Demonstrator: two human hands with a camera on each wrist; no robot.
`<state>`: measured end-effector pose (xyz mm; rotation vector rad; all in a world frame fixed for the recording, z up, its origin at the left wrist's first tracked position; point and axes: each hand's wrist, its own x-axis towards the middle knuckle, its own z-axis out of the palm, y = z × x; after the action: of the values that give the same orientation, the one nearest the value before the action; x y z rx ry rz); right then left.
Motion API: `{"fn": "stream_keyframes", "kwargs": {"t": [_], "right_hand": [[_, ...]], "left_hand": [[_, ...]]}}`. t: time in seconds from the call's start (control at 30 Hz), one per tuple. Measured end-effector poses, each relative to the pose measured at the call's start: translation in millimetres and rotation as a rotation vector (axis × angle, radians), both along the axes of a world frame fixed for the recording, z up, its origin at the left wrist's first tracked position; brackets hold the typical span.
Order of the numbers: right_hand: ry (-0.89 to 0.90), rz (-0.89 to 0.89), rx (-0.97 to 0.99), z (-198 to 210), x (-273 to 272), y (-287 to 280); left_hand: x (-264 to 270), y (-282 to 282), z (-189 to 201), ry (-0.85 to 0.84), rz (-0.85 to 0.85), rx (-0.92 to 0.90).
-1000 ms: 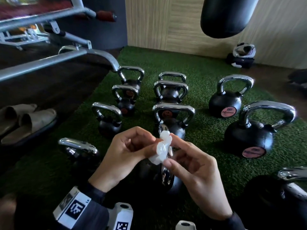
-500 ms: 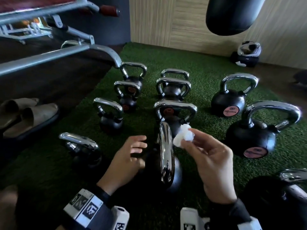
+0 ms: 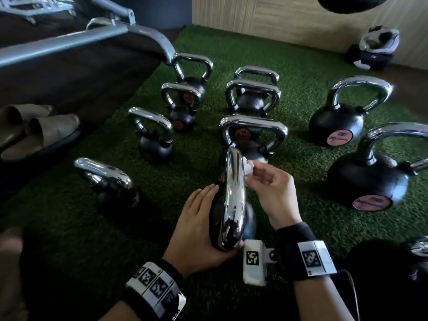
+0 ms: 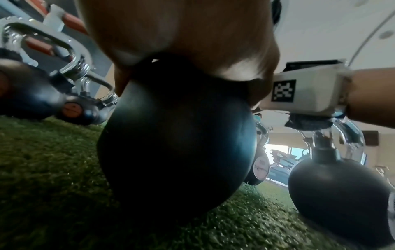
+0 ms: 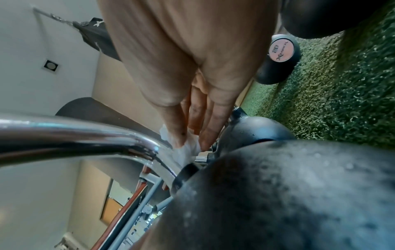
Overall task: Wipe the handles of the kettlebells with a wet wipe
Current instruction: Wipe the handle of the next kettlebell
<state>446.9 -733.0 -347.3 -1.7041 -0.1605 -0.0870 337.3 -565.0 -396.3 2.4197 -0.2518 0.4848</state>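
Observation:
The nearest kettlebell (image 3: 249, 224) stands on the turf, its chrome handle (image 3: 231, 200) running away from me. My left hand (image 3: 203, 223) cups the handle's near left side, fingers along one side and thumb round the near end. In the left wrist view the palm (image 4: 181, 33) sits on top of the black ball (image 4: 177, 135). My right hand (image 3: 257, 174) pinches a crumpled white wet wipe (image 3: 248, 166) and holds it against the right side of the handle near its far bend. The right wrist view shows the wipe (image 5: 188, 150) between fingertips (image 5: 177, 135), touching the handle (image 5: 85, 135).
Several more chrome-handled kettlebells stand on the green turf (image 3: 301, 72): small ones (image 3: 152, 144) at left, a middle row (image 3: 252, 133) just beyond, two large ones (image 3: 368, 181) at right. A grey machine frame (image 3: 69, 42) and slippers (image 3: 39, 133) lie left.
A second ago both hands held the wipe above the kettlebell. The left hand let go and dropped onto the handle; the right hand brought the wipe down against the handle's right side.

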Motion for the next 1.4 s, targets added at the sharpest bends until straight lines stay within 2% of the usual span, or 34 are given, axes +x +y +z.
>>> {"fn": "stream_keyframes", "kwargs": {"t": [0.1,0.27,0.4,0.5,0.57,0.7,0.8,0.9,1.07,1.17,1.23,1.4], "right_hand": [[-0.001,0.0,-0.094,-2.8,1.7,1.7],[0.007,0.004,-0.202,-2.5,2.1,2.6],[-0.029,-0.073,-0.176,0.3,-4.6,6.6],[-0.093,-0.156,-0.061,2.9,-10.6,13.9],[-0.095,-0.164,-0.01,3.9,-11.7,17.1],[-0.073,-0.132,-0.037,4.2,-11.2,16.0],[-0.155,-0.124,0.023,12.8,-14.2,16.3],[-0.295,-0.072,-0.033,23.0,-17.2,12.3],[-0.341,0.038,-0.057,33.8,-18.2,5.1],[-0.444,0.026,-0.105,36.9,-25.3,4.1],[-0.51,0.086,-0.145,39.9,-33.4,0.0],[-0.492,0.231,-0.223,54.9,-47.3,-10.0]], "left_hand": [[7.8,12.0,5.8,0.007,-0.077,-0.037],[12.1,38.8,24.9,0.157,-0.263,-0.317],[6.2,35.0,31.3,0.135,-0.248,-0.281],[7.1,34.1,30.7,0.13,-0.25,-0.276],[7.8,35.7,29.4,0.134,-0.241,-0.249],[6.8,36.7,29.4,0.108,-0.225,-0.177],[7.8,36.4,29.2,0.12,-0.216,-0.165],[5.2,35.9,28.5,0.132,-0.201,-0.166],[-5.2,25.1,25.5,0.056,-0.091,-0.214],[-3.2,24.3,23.0,0.063,-0.067,-0.203],[0.8,26.4,22.5,0.08,-0.077,-0.181],[4.7,25.9,25.3,0.086,-0.066,-0.139]]}}
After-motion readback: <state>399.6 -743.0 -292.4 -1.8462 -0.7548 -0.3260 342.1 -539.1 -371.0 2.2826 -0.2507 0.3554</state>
